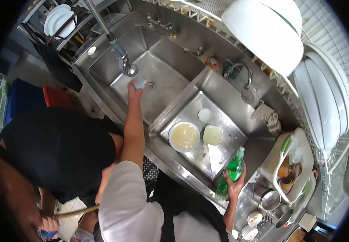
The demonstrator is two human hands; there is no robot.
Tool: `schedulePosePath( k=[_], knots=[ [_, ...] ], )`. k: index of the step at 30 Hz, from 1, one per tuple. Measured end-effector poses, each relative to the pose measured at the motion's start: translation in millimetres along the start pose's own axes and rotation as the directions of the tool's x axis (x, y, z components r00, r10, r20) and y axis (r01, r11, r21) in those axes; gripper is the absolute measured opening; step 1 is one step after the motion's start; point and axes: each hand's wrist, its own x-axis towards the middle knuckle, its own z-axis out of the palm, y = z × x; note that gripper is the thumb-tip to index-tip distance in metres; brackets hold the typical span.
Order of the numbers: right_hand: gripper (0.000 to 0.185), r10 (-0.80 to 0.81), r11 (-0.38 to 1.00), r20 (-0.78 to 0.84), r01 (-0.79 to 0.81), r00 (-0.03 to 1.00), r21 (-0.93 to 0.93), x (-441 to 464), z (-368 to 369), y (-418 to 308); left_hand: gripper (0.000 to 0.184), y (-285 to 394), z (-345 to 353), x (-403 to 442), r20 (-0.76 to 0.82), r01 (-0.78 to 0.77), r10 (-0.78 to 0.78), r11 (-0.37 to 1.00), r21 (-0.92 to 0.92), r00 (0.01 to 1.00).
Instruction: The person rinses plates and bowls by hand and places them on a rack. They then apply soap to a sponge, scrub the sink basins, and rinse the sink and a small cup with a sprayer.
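Over the left sink basin (158, 60), my left hand (135, 87) is closed on a small pale grey-white object (141, 84), below the spray nozzle (128, 69). My right hand (235, 182) is wrapped round a green bottle (234, 168) at the front of the right basin. In that basin lies a metal tray (219, 159) bearing a bowl of pale yellowish liquid (184, 136), a squarish container (212, 134) and a small white round dish (205, 115).
White dishes (323, 101) stand in a wire rack (291, 86) at the upper right. A white basket (273, 161) and metal pots (271, 199) are at the right. Another person in a black cap (57, 149) bends close at the left, holding a wooden handle (77, 212).
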Motion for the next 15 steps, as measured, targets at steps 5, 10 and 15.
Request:
schedulePosePath(
  k=[5,10,15],
  knots=[
    [0.098,-0.088,0.995,-0.017,0.087,0.996,-0.057,-3,7,-3,0.032,3,23,5,-0.121,-0.095,0.08,0.988,-0.124,0.989],
    [0.1,-0.109,0.965,0.029,0.113,0.994,-0.235,0,6,7,0.034,-7,-9,52,-0.119,-0.116,0.131,0.986,0.119,0.984],
    [0.102,-0.099,0.969,0.013,0.099,0.995,-0.228,6,7,10,0.035,-5,4,37,-0.045,-0.109,0.107,0.993,-0.044,0.993]
  ],
)
